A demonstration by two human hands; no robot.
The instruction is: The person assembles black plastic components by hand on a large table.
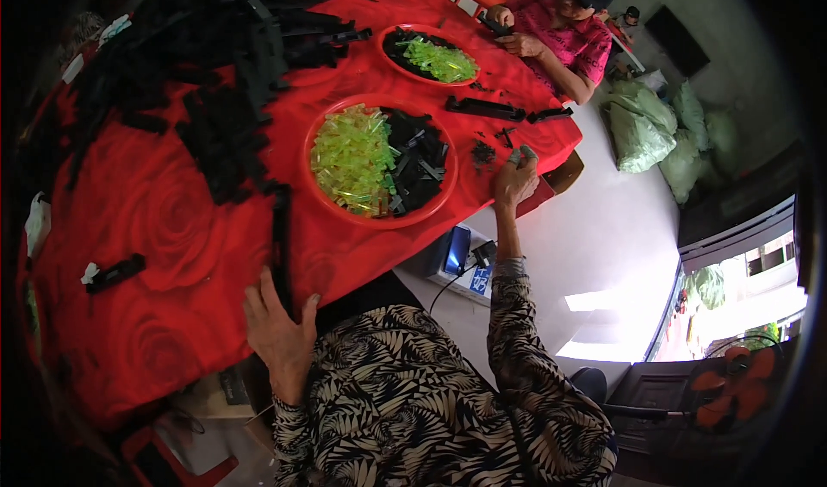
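My left hand point(281, 336) rests at the near edge of the table, fingers and thumb spread apart. Between its forefinger and thumb lies the near end of a long, narrow black plastic piece point(281, 228); the thumb looks apart from it. Over the right edge of the table, my right hand point(517, 181) has its fingers drawn together at greyish tips. Whatever they pinch, if anything, is too small to make out. Beside it is a small scatter of tiny black parts point(482, 152). A round red tray point(312, 196) holds yellow-green clear pieces point(349, 159) and black pieces point(418, 159).
Black plastic parts point(215, 47) are heaped across the far left of the red tablecloth point(172, 228). A second red tray point(383, 54) stands farther back. Opposite, a person point(560, 43) handles a dark piece. Pale sacks point(642, 125) and an orange-bladed fan point(732, 388) are at the right.
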